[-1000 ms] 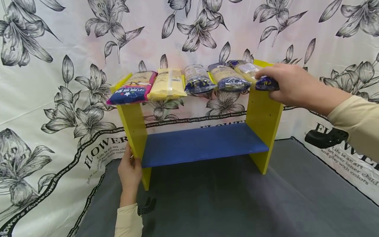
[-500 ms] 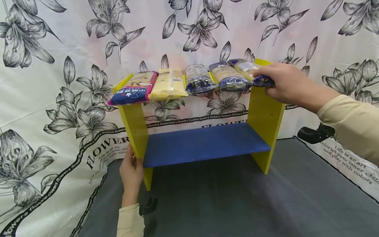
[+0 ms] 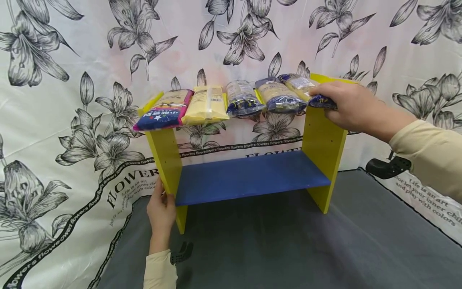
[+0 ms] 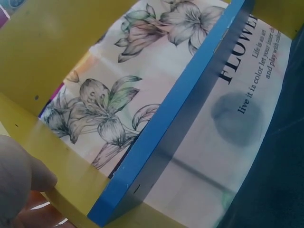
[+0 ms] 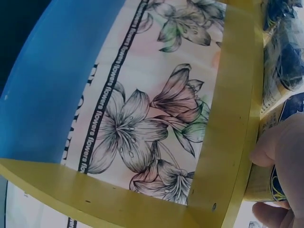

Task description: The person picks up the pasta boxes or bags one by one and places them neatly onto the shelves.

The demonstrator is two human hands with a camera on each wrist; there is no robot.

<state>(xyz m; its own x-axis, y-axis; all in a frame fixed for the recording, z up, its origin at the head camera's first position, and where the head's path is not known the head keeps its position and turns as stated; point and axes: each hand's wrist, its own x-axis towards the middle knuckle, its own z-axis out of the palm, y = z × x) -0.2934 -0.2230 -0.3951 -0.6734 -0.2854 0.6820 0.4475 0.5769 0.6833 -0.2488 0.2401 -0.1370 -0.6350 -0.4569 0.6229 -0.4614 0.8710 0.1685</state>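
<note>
In the head view a small yellow and blue shelf (image 3: 252,176) stands on the dark cloth, with a row of several plastic food bags lying along its top. My right hand (image 3: 355,105) grips the front end of the rightmost bag (image 3: 300,83), a see-through pack with dark blue ends, at the top right corner. The right wrist view has the thumb and a finger of that hand at the bag's side, beside the yellow top board (image 5: 228,109). Low on the left side panel (image 3: 166,160), my left hand (image 3: 161,214) holds its front edge, thumb at the front.
A pink and blue bag (image 3: 164,110), a yellow bag (image 3: 205,104) and two blue-ended bags (image 3: 242,96) share the top. Behind the shelf hangs a white flowered cloth (image 3: 245,36). Dark grey cloth (image 3: 260,245) covers the surface below.
My right hand has shifted slightly left with the rightmost bag's end, closer to the neighbouring bag. My left hand keeps its place on the side panel. The head view has moved a little.
</note>
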